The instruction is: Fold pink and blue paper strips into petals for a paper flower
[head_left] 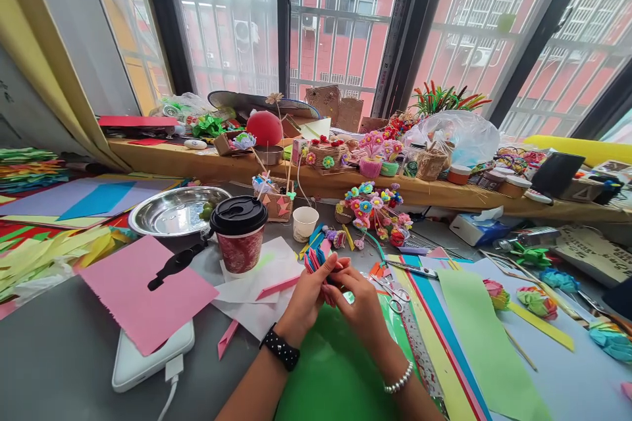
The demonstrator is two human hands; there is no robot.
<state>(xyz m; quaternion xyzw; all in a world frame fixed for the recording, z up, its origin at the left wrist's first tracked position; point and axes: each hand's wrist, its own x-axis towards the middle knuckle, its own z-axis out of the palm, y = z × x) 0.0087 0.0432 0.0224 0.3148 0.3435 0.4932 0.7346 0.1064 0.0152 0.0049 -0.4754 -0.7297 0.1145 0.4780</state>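
Observation:
My left hand (pixel 307 297) and my right hand (pixel 359 309) come together above a green mat (pixel 336 371). Between their fingers is a bundle of folded coloured paper (pixel 314 260) in pink, red and blue. Its upper end fans out past my left thumb; the lower part is covered by my fingers. Both hands are closed on it. Just left of my left hand, a folded pink paper strip (pixel 277 287) lies on white paper sheets (pixel 241 296). Another pink strip (pixel 227 341) rests lower down. Small scissors (pixel 397 300) and a clear ruler (pixel 419 348) lie right of my right hand.
A lidded cup (pixel 239 243), a small paper cup (pixel 305 223) and a steel plate (pixel 148 217) stand ahead to the left. Pink paper (pixel 148 289) covers part of a white power bank (pixel 148 362). Coloured sheets (pixel 488 335) spread rightward. Crafts crowd the windowsill (pixel 316 179).

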